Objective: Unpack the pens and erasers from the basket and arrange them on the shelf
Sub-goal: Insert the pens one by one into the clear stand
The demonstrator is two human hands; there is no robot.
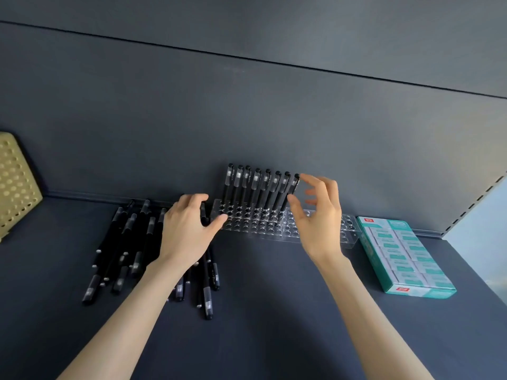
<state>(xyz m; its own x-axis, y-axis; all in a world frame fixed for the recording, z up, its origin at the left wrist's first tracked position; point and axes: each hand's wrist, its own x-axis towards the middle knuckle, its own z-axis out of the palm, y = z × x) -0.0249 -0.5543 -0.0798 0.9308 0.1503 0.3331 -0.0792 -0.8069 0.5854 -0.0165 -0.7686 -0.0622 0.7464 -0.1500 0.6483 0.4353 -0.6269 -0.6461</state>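
A clear acrylic pen holder with rows of holes stands on the dark shelf against the back wall. Several black pens stand upright in its back row. My right hand pinches the rightmost standing pen, index fingertip at its cap and thumb on its barrel. A pile of loose black pens lies left of the holder. My left hand rests palm down on that pile, fingers spread, thumb touching the holder's left end. A teal box of erasers lies right of the holder.
A beige perforated basket shows at the left edge of the shelf. The shelf's right upright with slots bounds the right side. The underside of an upper shelf hangs overhead.
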